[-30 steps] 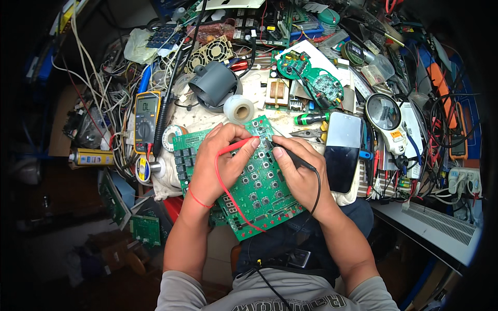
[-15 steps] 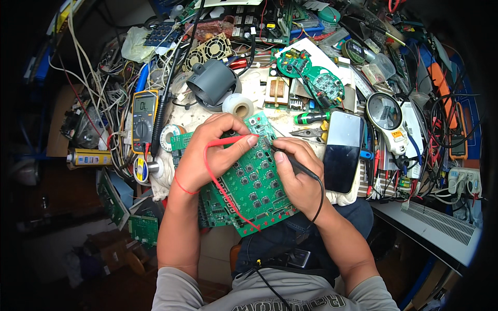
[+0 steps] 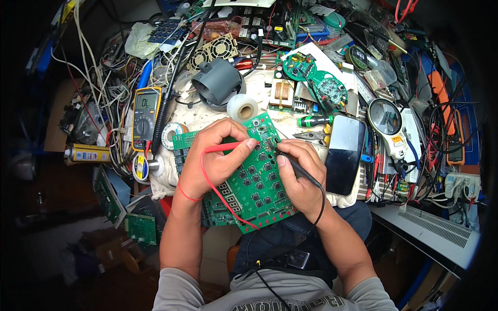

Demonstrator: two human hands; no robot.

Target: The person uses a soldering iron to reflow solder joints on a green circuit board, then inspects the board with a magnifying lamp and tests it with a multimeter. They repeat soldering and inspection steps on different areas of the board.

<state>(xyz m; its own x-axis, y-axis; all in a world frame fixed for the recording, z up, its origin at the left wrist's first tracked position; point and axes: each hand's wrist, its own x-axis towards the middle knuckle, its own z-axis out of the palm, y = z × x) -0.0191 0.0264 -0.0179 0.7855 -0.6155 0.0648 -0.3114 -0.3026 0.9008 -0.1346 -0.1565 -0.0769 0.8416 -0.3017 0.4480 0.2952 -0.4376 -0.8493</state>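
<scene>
My left hand (image 3: 220, 161) pinches a red test probe (image 3: 228, 146) between thumb and fingers, its tip pointing right over the upper part of a green circuit board (image 3: 248, 211). In my right hand (image 3: 303, 196) is a black test probe (image 3: 300, 168), slanting up-left to the small components there. Both tips sit close together; I cannot make out exactly which points they touch. The board lies tilted, with rows of push buttons (image 3: 256, 177) and a digit display (image 3: 227, 198). More green board shows at its left, partly behind my left hand. A yellow multimeter (image 3: 146, 119) stands farther left.
Behind the board are a white tape roll (image 3: 242, 108) and a grey plastic cylinder (image 3: 215, 83). To the right lie a black phone (image 3: 344, 155), pliers (image 3: 313, 136), a green screwdriver (image 3: 315, 121) and a magnifier (image 3: 385, 116). Tangled cables and circuit boards crowd the bench edges.
The whole view has shifted slightly, so bench items appear a little farther right. Both hands keep their probes at the board's upper part, with only small movement.
</scene>
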